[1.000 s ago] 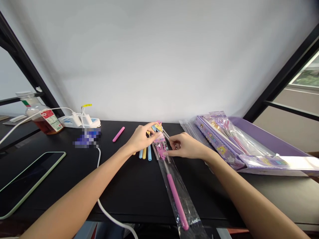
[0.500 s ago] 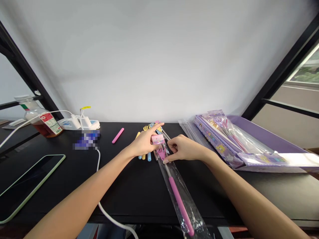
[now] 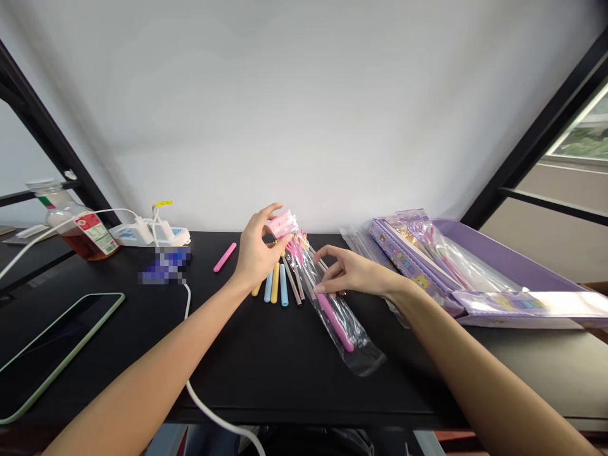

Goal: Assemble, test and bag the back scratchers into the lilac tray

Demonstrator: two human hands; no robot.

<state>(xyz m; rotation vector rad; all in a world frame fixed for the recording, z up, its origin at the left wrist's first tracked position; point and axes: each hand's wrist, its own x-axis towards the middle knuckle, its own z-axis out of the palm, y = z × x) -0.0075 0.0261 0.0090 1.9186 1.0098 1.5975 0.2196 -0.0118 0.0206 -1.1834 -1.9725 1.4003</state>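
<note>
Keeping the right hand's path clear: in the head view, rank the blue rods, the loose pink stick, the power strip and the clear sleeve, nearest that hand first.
From the right hand:
1. Clear plastic sleeve: at its fingertips, lower left.
2. Pale blue rods: to its left.
3. Pink stick: farther left.
4. White power strip: far left, by the wall.

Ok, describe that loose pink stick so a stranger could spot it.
On the black desk, find the white power strip at the back left. To its right lies a short pink stick, alone and slanted, apart from the blue and yellow sticks.
</note>
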